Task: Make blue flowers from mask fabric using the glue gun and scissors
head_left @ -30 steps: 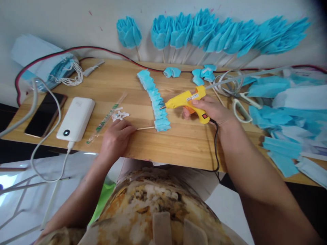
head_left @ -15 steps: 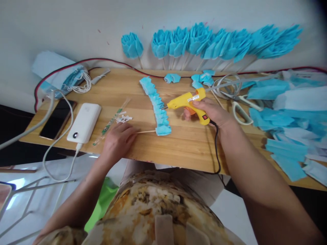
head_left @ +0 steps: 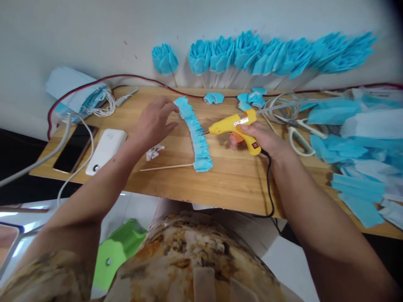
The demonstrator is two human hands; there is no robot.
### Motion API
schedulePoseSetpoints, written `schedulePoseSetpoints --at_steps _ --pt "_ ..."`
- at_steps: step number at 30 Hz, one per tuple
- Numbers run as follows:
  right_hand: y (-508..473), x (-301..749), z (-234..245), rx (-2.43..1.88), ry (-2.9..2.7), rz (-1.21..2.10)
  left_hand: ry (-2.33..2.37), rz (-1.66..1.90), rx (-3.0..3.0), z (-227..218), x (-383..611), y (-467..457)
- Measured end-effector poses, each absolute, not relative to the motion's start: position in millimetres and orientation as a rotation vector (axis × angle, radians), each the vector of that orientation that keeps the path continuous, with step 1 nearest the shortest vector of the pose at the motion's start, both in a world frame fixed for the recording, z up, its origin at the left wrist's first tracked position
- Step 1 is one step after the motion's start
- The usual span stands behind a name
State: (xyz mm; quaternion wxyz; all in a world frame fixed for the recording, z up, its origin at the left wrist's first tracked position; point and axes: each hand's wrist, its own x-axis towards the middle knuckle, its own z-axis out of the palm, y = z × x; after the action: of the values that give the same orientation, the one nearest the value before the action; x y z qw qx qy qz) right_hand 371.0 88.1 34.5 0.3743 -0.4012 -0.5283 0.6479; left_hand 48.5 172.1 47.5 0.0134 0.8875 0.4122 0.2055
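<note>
My right hand [head_left: 262, 138] is wrapped round the handle of a yellow hot glue gun [head_left: 231, 125] whose nozzle points left at a curved strip of folded blue petals [head_left: 195, 134] lying on the wooden table [head_left: 226, 176]. A thin wooden stick [head_left: 165, 167] lies on the table with its end under the strip's near end. My left hand [head_left: 155, 121] hovers by the far end of the strip, fingers spread and loose, fingertips touching or almost touching the top petal.
Finished blue paper flowers [head_left: 252, 52] lean on the wall behind. Scissors [head_left: 302, 134], loose blue sheets [head_left: 359, 142] and coiled wire sit right. A white power bank [head_left: 107, 151], phone [head_left: 74, 147], cables and white paper scraps [head_left: 154, 152] lie left. The gun's black cord [head_left: 268, 184] drops over the front edge.
My left hand let go of the stick near the table's front and moved up to the far end of the petal strip. The glue gun barely moved.
</note>
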Motion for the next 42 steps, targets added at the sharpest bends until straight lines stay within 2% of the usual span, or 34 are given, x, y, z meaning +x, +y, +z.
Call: schedulePoseSetpoints --at_steps 7,12,16,22,27,30,33,35,38,42 --pt "91 371 35 -1.091 -1.402 1.610 1.311 0.723 2.604 32 69 219" --pt "92 372 35 -1.094 -1.401 1.625 1.375 1.016 1.764 38 71 237" --pt "92 371 36 -1.095 -1.400 1.626 1.320 0.958 1.303 33 66 257" --pt "91 371 36 -1.092 -1.393 1.618 1.418 0.851 1.132 16 57 291" --pt "90 372 35 -1.052 -1.340 1.644 1.461 0.827 1.211 15 51 303" --pt "90 372 34 -1.043 -1.318 1.650 1.577 0.945 1.267 25 46 283" --pt "90 372 33 -1.044 -1.309 1.640 1.661 1.171 1.594 44 44 225" --pt "90 372 33 -1.032 -1.311 1.623 1.499 1.187 1.928 58 43 170" --pt "89 372 33 -1.021 -1.342 1.607 1.211 1.075 2.310 70 41 87" --pt "89 370 33 -1.039 -1.355 1.591 1.140 0.839 2.615 54 31 24"
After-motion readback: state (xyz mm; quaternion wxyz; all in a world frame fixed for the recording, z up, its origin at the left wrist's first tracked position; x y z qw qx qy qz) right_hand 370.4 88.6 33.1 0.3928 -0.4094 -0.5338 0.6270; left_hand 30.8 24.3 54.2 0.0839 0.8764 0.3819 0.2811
